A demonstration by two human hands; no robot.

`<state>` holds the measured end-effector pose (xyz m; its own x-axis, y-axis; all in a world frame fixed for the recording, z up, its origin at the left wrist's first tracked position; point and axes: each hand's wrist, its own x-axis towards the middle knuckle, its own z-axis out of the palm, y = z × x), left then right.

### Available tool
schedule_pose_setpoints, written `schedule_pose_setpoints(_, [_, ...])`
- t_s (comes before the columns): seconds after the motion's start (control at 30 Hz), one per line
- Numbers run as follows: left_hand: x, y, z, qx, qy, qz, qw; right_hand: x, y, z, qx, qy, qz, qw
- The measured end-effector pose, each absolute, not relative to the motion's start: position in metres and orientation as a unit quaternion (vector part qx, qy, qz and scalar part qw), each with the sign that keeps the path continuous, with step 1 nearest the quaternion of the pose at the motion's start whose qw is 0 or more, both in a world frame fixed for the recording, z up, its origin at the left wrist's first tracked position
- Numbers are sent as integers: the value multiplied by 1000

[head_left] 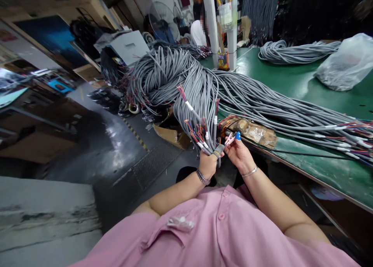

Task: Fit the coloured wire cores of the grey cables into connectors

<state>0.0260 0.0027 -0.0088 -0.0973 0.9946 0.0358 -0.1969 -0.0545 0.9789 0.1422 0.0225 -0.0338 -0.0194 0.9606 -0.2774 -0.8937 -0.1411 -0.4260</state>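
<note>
In front of my chest, my left hand [208, 164] is closed round several grey cables [215, 129]. Their ends point upward, with white bands and bare coloured wires [199, 131] fanning out. A grey wrap [218, 150] covers the left thumb. Just to the right, my right hand [237, 154] has its fingers drawn together round a small pinkish-white piece [230, 138] too small to name. One of its fingertips wears a blue cover [238, 135]. The two hands almost touch.
Long grey cable bundles [274, 96] lie along the green table [303, 154] and droop over its left end. A tape-wrapped block [253, 131] sits near the table edge. Beyond are a clear plastic bag [346, 63], a white post [210, 26] and, below, a cardboard box [171, 133].
</note>
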Motion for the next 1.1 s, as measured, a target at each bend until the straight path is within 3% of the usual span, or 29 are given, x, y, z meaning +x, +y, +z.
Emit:
schedule_pose_setpoints(0.5, [10,-2,-14,465,465,553,510,149,14,-49,-251,-91,732,626])
schedule_pose_setpoints(0.87, [-17,-9,-9,440,385,538,607,163,-9,-58,-291,-98,740,598])
schedule_pose_setpoints(1.1, [-38,-9,-3,435,344,542,631,161,-34,-46,-344,-194,686,612])
